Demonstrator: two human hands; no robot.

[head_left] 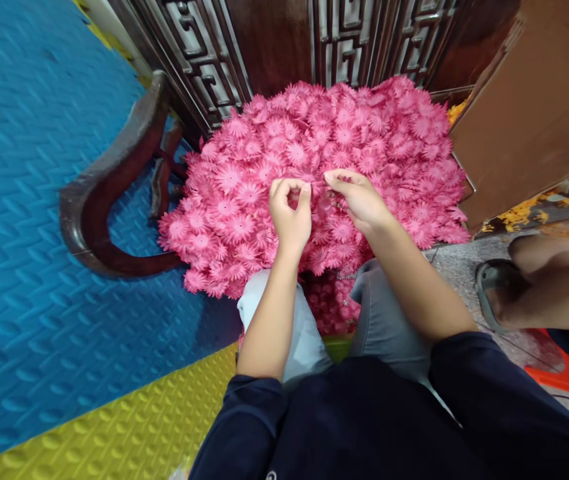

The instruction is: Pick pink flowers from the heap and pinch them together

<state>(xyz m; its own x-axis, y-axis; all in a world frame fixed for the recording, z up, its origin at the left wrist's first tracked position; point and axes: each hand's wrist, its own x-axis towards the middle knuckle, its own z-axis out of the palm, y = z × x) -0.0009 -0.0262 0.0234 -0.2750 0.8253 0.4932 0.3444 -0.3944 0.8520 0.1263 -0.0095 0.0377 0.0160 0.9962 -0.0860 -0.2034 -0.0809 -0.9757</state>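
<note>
A dark curved wooden chair leg stood left on blue foam matting. Over the heaped pink paper flowers, the left hand and right hand each pinched one flower's thin stem between them, lifted clear for handling.

Both hands meet over a heaped mound of pink paper flowers: the left hand and right hand pinch a single bloom between fingertips, above grey-trousered knees, beside blue foam floor matting
</note>
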